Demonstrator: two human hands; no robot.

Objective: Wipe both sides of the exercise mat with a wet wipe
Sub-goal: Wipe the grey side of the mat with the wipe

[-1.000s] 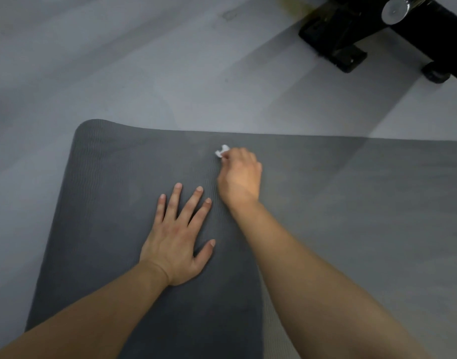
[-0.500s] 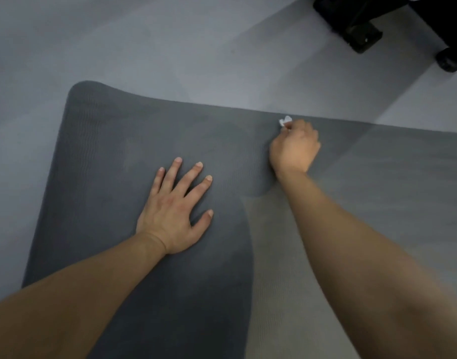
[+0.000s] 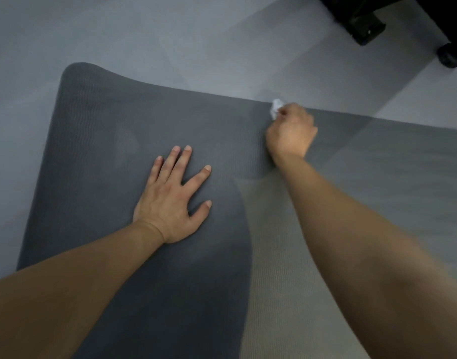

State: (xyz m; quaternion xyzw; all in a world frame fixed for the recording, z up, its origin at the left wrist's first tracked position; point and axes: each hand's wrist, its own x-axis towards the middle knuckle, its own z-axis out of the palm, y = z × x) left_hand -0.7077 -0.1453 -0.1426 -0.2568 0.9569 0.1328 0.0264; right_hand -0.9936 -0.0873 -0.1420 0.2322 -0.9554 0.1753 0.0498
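Observation:
A dark grey ribbed exercise mat (image 3: 98,156) lies flat on the floor and fills most of the view. My left hand (image 3: 170,200) presses on it palm down, fingers spread, near the middle. My right hand (image 3: 291,133) is closed around a small crumpled white wet wipe (image 3: 276,107), which sticks out past the knuckles. That fist sits on the mat right at its far edge. Most of the wipe is hidden inside the fist.
Pale grey floor (image 3: 170,35) surrounds the mat on the left and far side. A black piece of equipment (image 3: 377,19) with a wheel (image 3: 450,57) stands at the top right corner, beyond the mat's far edge.
My right hand has slid the wipe to the right and away, from mid-mat to the far edge. My left hand stays planted on the mat. The view has shifted slightly.

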